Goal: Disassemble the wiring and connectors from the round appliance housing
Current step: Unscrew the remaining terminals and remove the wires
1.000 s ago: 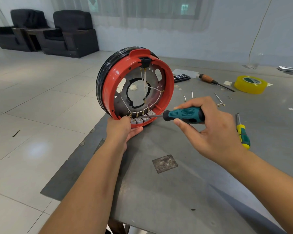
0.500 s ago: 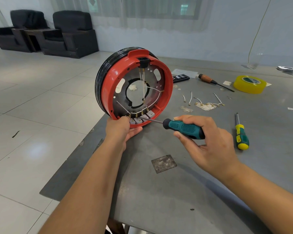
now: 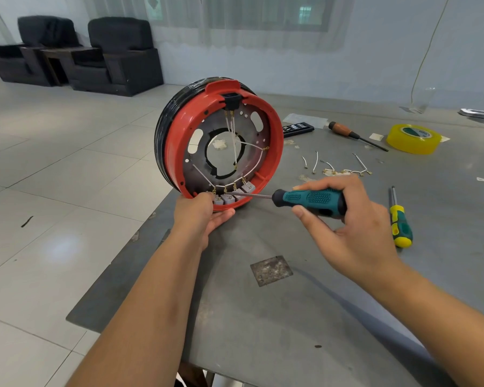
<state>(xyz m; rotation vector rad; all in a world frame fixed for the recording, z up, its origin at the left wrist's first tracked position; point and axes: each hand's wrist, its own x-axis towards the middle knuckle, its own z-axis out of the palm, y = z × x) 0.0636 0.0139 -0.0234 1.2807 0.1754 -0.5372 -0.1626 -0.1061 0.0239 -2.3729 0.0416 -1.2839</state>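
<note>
Red housing [image 3: 274, 152] stands on edge at the table's [image 3: 291, 317] left edge, its lower rim gripped by the left hand [image 3: 200, 213]. Just right, the right hand [image 3: 347, 227] grips a screwdriver [image 3: 310, 199], tip at the connectors [image 3: 231, 195].

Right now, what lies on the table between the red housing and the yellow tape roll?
Head view: loose removed wires and a brown-handled screwdriver lie between the housing and tape.

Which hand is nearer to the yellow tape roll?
Right. The right hand holds the teal screwdriver mid-table, below-left of the yellow tape roll; the left hand grips the red housing farther left.
</note>
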